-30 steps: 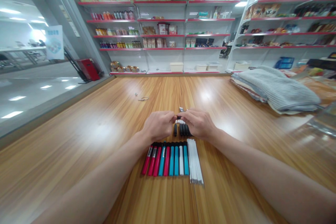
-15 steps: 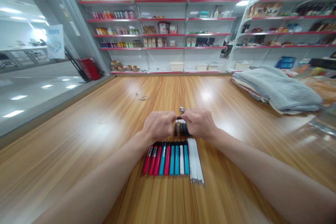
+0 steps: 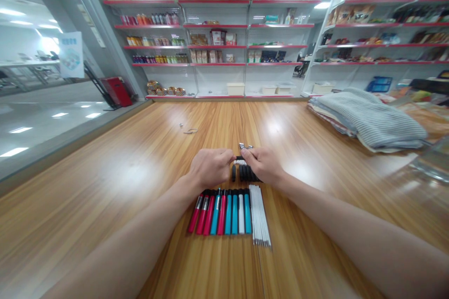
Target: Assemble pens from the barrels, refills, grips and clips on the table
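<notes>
Little has moved: left hand point(image 3: 209, 168) and right hand point(image 3: 264, 166), both curled, pinch a small black part point(image 3: 239, 158) between them. The table point(image 3: 133, 159) runs wide to its left edge, with towels point(image 3: 372, 119) to the right and shelves point(image 3: 217, 46) beyond.

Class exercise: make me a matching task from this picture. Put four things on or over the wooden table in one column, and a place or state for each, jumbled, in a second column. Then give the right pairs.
Things
1. small black piece
2. coloured pen barrels
3. white refills
4. striped cloth

Places or states
A. folded, far right on the table
B. pinched between left hand and right hand
C. side by side in a row, red, teal and white
D. bundled just right of the barrels

Pairs: 1-B, 2-C, 3-D, 4-A
</notes>
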{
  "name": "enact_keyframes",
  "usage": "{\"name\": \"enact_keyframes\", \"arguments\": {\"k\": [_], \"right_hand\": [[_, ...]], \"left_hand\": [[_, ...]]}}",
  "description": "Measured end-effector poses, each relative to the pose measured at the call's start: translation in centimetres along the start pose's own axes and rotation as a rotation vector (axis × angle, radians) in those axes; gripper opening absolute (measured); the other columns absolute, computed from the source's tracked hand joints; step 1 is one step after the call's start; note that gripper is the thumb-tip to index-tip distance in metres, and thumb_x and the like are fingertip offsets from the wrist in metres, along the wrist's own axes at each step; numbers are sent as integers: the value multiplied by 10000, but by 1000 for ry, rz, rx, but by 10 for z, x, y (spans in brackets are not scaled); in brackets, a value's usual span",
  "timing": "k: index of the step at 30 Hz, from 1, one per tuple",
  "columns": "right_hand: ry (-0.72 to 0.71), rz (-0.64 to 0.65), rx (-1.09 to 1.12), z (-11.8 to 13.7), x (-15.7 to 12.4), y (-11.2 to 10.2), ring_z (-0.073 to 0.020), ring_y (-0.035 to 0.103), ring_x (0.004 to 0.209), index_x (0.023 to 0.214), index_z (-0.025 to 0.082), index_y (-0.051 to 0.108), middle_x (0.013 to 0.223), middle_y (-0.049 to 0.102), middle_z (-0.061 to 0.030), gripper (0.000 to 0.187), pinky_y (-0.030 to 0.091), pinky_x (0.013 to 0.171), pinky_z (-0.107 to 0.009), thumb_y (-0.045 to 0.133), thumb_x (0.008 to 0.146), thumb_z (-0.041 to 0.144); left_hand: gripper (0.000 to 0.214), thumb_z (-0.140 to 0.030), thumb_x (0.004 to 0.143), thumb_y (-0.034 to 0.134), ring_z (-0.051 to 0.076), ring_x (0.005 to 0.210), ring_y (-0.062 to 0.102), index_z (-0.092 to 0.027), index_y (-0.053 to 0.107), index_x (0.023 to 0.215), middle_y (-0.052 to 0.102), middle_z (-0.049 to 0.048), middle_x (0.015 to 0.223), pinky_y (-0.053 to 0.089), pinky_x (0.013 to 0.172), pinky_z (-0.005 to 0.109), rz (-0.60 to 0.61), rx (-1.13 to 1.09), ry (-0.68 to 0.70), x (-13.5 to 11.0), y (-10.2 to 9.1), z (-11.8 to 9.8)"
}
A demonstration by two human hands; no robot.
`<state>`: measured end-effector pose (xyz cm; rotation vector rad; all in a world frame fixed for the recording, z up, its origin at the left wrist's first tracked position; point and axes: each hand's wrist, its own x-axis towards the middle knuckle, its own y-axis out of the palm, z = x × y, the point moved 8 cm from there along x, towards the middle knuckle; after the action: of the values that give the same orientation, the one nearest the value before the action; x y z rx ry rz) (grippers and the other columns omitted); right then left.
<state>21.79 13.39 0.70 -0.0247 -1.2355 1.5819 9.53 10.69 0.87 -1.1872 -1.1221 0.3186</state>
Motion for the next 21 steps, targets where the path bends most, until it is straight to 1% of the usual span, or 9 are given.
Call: {"name": "enact_keyframes", "arguments": {"k": [2, 4, 6, 8, 10, 12, 16, 19, 21], "right_hand": [[0, -99, -68, 0, -3, -8, -89, 441, 473, 581, 165, 536, 506, 471, 17, 514, 246, 489, -239, 401, 957, 487], [-13, -183, -121, 0, -6, -16, -95, 483, 491, 734, 172, 619, 532, 525, 20, 420, 277, 508, -232, 457, 937, 502], [-74, -218, -154, 6, -9, -20, -100, 513, 501, 898, 174, 646, 546, 553, 26, 368, 304, 525, -227, 514, 907, 517], [-196, -201, -184, 16, -11, -18, -107, 544, 525, 1033, 173, 634, 585, 589, 22, 403, 332, 543, -224, 564, 873, 536], [-338, -145, -206, 29, -13, -12, -116, 583, 581, 1165, 188, 594, 677, 642, 5, 462, 368, 575, -223, 576, 865, 538], [-455, -74, -220, 40, -16, -4, -131, 626, 682, 1264, 217, 542, 808, 686, -16, 483, 408, 633, -230, 559, 886, 518], [-568, 1, -237, 50, -21, 6, -165, 647, 908, 1258, 246, 551, 1053, 691, -51, 385, 444, 733, -250, 537, 922, 433], [-584, 41, -207, 51, -23, 8, -169, 644, 910, 1226, 240, 571, 1060, 690, -53, 367, 452, 720, -259, 557, 909, 424], [-597, 93, -186, 53, -24, 10, -170, 642, 862, 1208, 233, 581, 1002, 693, -45, 406, 450, 685, -265, 583, 879, 470]], "left_hand": [[270, -273, 913, 431, 149, 624, 540, -164, 582, 717, 604, 49, 686, 329, 555, 263, -68, -198, -67, -1, 0, 12], [297, -319, 926, 436, 122, 570, 496, -157, 574, 718, 545, 22, 636, 341, 535, 243, -202, -493, -235, -3, -2, 36], [278, -352, 933, 443, 82, 465, 409, -154, 566, 781, 482, -16, 602, 314, 463, 214, -336, -909, -446, -8, 4, 63], [182, -312, 930, 468, 55, 418, 379, -157, 544, 874, 468, -40, 616, 322, 426, 188, -382, -1363, -581, -8, 18, 74], [67, -215, 919, 492, 65, 490, 507, -158, 514, 946, 534, -25, 690, 440, 496, 196, -353, -1713, -630, -5, 29, 70], [59, -133, 913, 486, 116, 685, 639, -150, 496, 968, 614, 20, 802, 540, 673, 269, -300, -1900, -646, -2, 34, 58], [69, -97, 911, 487, 191, 870, 683, -132, 493, 969, 677, 94, 921, 554, 810, 348, -84, -2010, -600, 0, 38, 30], [93, -115, 899, 529, 195, 888, 686, -136, 495, 982, 689, 112, 938, 558, 749, 281, 74, -2035, -536, -2, 40, 16], [102, -131, 893, 548, 191, 889, 687, -144, 496, 980, 694, 108, 930, 550, 705, 239, 116, -2030, -516, -3, 41, 14]]}}
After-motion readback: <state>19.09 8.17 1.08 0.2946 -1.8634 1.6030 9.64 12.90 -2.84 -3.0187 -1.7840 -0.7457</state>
